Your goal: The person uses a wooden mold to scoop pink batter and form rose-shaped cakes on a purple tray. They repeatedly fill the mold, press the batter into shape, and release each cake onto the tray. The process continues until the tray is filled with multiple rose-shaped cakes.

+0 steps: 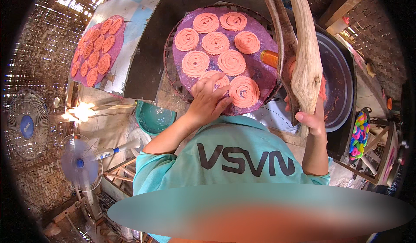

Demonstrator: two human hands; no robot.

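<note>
Pink dough spirals (215,42) lie on a round purple sheet (272,80) in front of me. My left hand (210,97) reaches over the near edge, its fingers spread and touching one spiral (211,75), which they partly cover. Beside it, to the right, sits a whole spiral (244,92). At the right my right hand (313,120) grips the near end of a pale wooden lever (305,74); a darker wooden beam (284,35) runs alongside. An orange-brown cylinder (269,58) sticks out to the left from under the wood. The right hand's fingers are mostly hidden.
A second purple sheet with smaller spirals (104,64) rests on a board at the left. A large grey basin (340,82) stands behind the lever. Below left are a green basin (145,120) and two fans (80,162). Colourful round pieces (359,134) hang or lie at the right.
</note>
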